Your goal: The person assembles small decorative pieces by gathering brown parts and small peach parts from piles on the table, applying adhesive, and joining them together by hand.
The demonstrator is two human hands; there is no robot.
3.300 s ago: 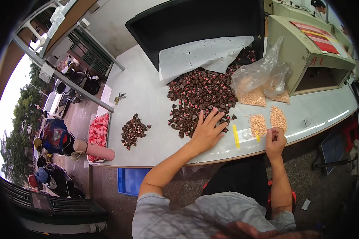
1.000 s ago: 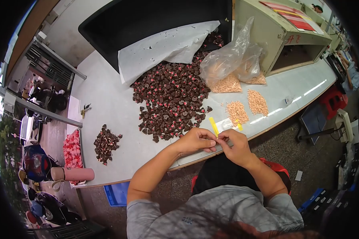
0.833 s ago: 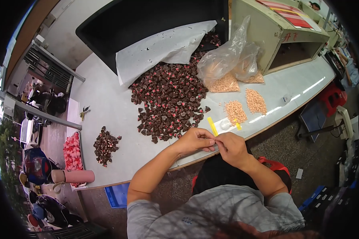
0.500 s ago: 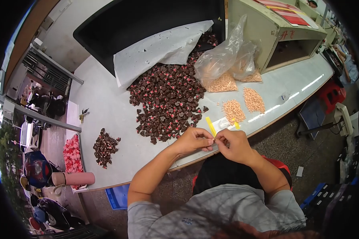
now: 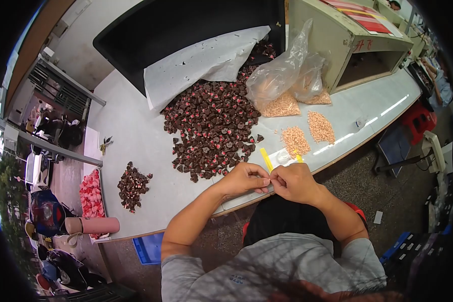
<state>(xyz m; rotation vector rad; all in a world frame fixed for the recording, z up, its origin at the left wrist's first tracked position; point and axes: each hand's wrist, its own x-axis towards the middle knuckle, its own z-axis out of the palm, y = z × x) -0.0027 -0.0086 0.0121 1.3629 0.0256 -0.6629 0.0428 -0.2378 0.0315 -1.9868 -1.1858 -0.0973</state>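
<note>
At table edge (image 5: 141, 230), left hand (image 5: 245, 179) and right hand (image 5: 293, 182) pinch tiny piece (image 5: 270, 180) between them, kind unclear; dark pieces (image 5: 211, 128) just beyond.

Small-parts workshop, open to the outdoors

I am viewing, remotely through the head camera, what is looking like a small workshop. A long pale worktable (image 5: 181, 199) is bearing a big heap of dark parts (image 5: 211, 128), smaller piles of tan pieces (image 5: 320, 127) and clear plastic bags (image 5: 279, 75). A scuffed greenish cabinet (image 5: 332, 43) is standing toward the right. A blue crate (image 5: 148, 249) is sitting below; another person (image 5: 443, 88) is appearing at far right. Left, scooters (image 5: 70, 264) and trees (image 5: 7, 196) are showing outdoors.
</note>
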